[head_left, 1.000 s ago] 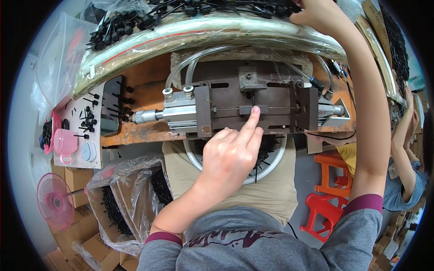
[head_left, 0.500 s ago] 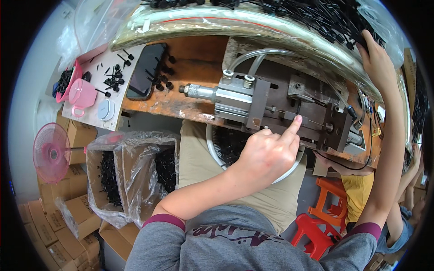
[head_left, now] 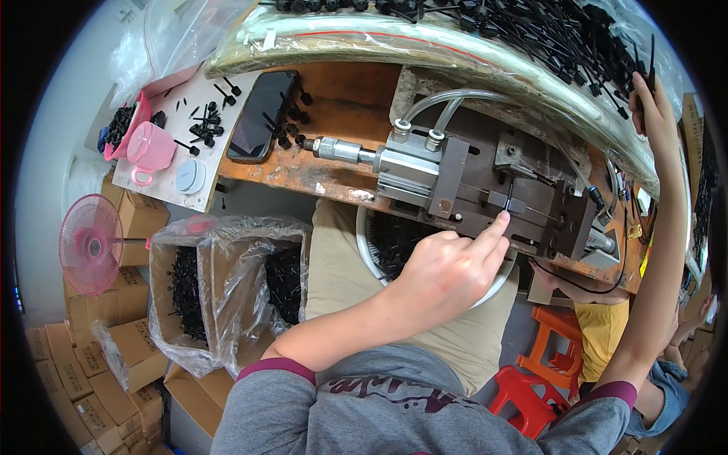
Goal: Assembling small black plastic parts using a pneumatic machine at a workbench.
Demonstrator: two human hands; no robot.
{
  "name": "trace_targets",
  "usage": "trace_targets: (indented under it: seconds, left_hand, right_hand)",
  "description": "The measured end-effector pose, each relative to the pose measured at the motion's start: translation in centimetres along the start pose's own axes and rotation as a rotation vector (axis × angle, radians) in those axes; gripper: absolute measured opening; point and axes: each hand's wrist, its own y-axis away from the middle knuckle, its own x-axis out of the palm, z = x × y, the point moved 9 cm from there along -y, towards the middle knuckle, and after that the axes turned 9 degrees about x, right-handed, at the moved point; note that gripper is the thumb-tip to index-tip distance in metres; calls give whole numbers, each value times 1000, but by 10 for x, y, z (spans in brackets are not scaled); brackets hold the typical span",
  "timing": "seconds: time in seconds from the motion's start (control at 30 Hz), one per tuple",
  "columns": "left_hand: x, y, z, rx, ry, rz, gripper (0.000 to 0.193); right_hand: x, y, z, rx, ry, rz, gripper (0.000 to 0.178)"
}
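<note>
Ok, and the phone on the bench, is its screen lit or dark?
Dark: the phone seems to lie face up, and its glass shows blackish grey with no glowing display.

The pneumatic fixture stood on the workbench, right of the smartphone and cup. Behind it lay stemmed parts. The fan stood left of the carton; 2 stools stood right of the lap.

Grey shirt, maroon sleeve cuffs
</note>
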Motion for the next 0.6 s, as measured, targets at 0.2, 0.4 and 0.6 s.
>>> trace_targets:
  seconds: [0.2, 0.4, 0.6]
  left_hand:
    - [-10, -2, 1, -7, 139, -133, 32]
    - [-18, 8, -8, -79, 342, -85, 30]
    - [-25, 9, 20, -355, 786, -213, 47]
  right_hand:
    - [-26, 4, -11, 153, -334, 48, 26]
    - [24, 87, 68, 41, -567, 259, 30]
    - [92, 201, 71, 404, -816, 522, 24]
